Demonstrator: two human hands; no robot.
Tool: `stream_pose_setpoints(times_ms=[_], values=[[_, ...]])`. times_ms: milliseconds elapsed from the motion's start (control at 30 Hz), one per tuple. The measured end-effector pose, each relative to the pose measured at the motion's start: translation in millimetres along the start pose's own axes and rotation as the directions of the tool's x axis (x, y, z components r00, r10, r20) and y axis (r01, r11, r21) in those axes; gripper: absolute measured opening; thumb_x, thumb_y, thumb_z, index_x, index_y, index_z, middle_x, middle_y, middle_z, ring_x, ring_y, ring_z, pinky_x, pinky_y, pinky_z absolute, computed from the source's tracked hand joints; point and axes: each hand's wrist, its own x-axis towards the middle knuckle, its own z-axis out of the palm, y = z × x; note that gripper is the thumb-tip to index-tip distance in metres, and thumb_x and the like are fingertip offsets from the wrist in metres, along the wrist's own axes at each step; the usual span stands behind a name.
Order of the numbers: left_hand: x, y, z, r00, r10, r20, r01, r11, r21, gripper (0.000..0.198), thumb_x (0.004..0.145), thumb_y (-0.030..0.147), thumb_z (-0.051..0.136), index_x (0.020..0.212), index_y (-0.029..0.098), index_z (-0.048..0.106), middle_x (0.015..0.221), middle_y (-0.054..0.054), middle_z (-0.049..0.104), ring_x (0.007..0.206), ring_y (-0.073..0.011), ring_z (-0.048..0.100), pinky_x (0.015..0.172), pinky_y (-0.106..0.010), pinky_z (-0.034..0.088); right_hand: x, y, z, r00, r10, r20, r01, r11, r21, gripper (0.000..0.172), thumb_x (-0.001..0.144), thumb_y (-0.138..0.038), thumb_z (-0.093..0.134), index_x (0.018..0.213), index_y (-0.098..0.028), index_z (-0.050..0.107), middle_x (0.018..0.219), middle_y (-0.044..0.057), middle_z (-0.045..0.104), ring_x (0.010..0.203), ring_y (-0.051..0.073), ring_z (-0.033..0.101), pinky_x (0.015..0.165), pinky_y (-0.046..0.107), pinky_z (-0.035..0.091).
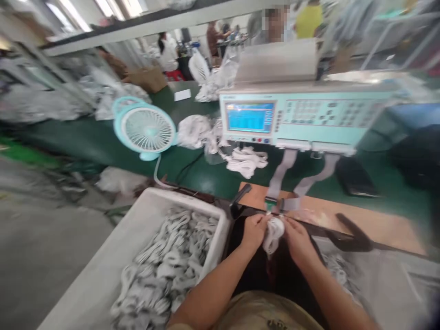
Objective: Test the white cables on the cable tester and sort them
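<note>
A looped bundle of white cable (274,234) hangs between my two hands at the table's front edge. My left hand (255,229) pinches the cable on its left side, just below a small green connector board (271,205). On the other side, my right hand (296,234) has its fingers closed on the cable's right end, beneath a dark connector. Grey ribbon cables (282,173) run from these connectors up to a light-green test instrument (309,114) with a lit blue screen. The exact contact at the plugs is too small to tell.
A white bin (222,229) full of coiled cables stands at the lower left. On the green table are a light-blue fan (147,129), white cable bundles (245,161) and a black phone (356,176). A wooden strip (378,225) lines the front edge. Several people are in the background.
</note>
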Motion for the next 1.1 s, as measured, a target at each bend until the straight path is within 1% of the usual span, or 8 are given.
stream_pose_setpoints(times_ms=[100, 200, 300, 400, 467, 667, 933, 1100], values=[[-12.8, 10.0, -34.2, 0.992, 0.110, -0.055, -0.107, 0.992, 0.069, 0.029, 0.082, 0.034, 0.048, 0.068, 0.013, 0.062, 0.073, -0.005, 0.059, 0.072, -0.0152, 0.053, 0.065, -0.022, 0.040, 6.0, 4.3, -2.9, 0.998, 0.037, -0.054, -0.038, 0.999, -0.011, 0.033, 0.060, -0.035, 0.074, 0.084, -0.015, 0.064, 0.083, 0.005, 0.064, 0.073, 0.013, 0.058, 0.065, 0.020, 0.045], [-33.2, 3.9, -97.6, 0.945, 0.311, -0.099, -0.262, 0.903, 0.340, 0.029, 0.088, 0.029, 0.037, 0.082, 0.017, 0.063, 0.093, -0.006, 0.060, 0.090, -0.0161, 0.054, 0.084, -0.025, 0.039, 7.9, 4.1, -3.7, 0.996, 0.044, -0.082, -0.048, 0.998, -0.037, 0.035, 0.057, -0.034, 0.076, 0.084, -0.015, 0.065, 0.089, 0.006, 0.063, 0.077, 0.014, 0.058, 0.064, 0.019, 0.046], [-49.5, -36.0, -177.7, 0.933, 0.225, -0.282, 0.064, 0.667, 0.743, 0.026, 0.087, 0.031, 0.038, 0.095, 0.019, 0.059, 0.095, -0.006, 0.059, 0.092, -0.0160, 0.053, 0.087, -0.025, 0.038, 5.7, 0.9, -2.6, 0.994, 0.034, -0.104, -0.043, 0.996, -0.078, 0.039, 0.054, -0.035, 0.077, 0.085, -0.015, 0.066, 0.094, 0.007, 0.063, 0.081, 0.016, 0.058, 0.064, 0.019, 0.048], [-67.3, -93.3, -244.2, 0.907, 0.121, -0.404, 0.291, 0.515, 0.807, 0.034, 0.082, 0.029, 0.046, 0.109, 0.011, 0.056, 0.105, -0.015, 0.054, 0.101, -0.0266, 0.047, 0.090, -0.039, 0.034, 4.6, -0.6, -2.5, 0.992, 0.053, -0.112, -0.063, 0.994, -0.092, 0.041, 0.052, -0.036, 0.077, 0.084, -0.015, 0.066, 0.090, 0.006, 0.063, 0.075, 0.014, 0.057, 0.060, 0.017, 0.047], [-84.5, -126.5, -268.7, 0.875, 0.063, -0.479, 0.417, 0.403, 0.815, 0.037, 0.080, 0.029, 0.048, 0.105, 0.005, 0.057, 0.101, -0.020, 0.052, 0.097, -0.0320, 0.047, 0.085, -0.046, 0.034, 5.2, 0.1, -3.9, 0.991, 0.069, -0.114, -0.080, 0.992, -0.094, 0.042, 0.051, -0.037, 0.078, 0.084, -0.015, 0.066, 0.087, 0.005, 0.063, 0.069, 0.012, 0.056, 0.057, 0.015, 0.046], [-117.6, -170.9, -276.1, 0.833, 0.045, -0.552, 0.533, 0.205, 0.821, 0.039, 0.083, 0.038, 0.045, 0.111, 0.013, 0.055, 0.099, -0.014, 0.048, 0.093, -0.0275, 0.047, 0.075, -0.036, 0.038, 5.9, 0.7, -4.9, 0.992, 0.060, -0.111, -0.070, 0.993, -0.093, 0.043, 0.050, -0.038, 0.078, 0.084, -0.015, 0.066, 0.088, 0.006, 0.063, 0.070, 0.012, 0.056, 0.057, 0.016, 0.048], [-94.8, -169.6, -278.8, 0.874, 0.065, -0.482, 0.469, 0.145, 0.871, 0.030, 0.083, 0.044, 0.045, 0.084, 0.017, 0.060, 0.091, -0.008, 0.051, 0.089, -0.0219, 0.047, 0.078, -0.031, 0.035, 6.1, 2.0, -2.8, 0.987, 0.039, -0.153, -0.049, 0.997, -0.062, 0.041, 0.048, -0.035, 0.079, 0.082, -0.015, 0.065, 0.090, 0.006, 0.063, 0.072, 0.013, 0.058, 0.059, 0.017, 0.049], [-113.6, -167.8, -276.4, 0.862, 0.045, -0.505, 0.492, 0.160, 0.855, 0.040, 0.087, 0.047, 0.035, 0.097, 0.017, 0.058, 0.097, -0.009, 0.052, 0.086, -0.0203, 0.051, 0.068, -0.028, 0.036, 7.5, 5.4, -5.0, 0.994, 0.036, -0.104, -0.043, 0.997, -0.059, 0.039, 0.055, -0.035, 0.076, 0.087, -0.014, 0.065, 0.092, 0.007, 0.063, 0.079, 0.016, 0.059, 0.066, 0.022, 0.050]])
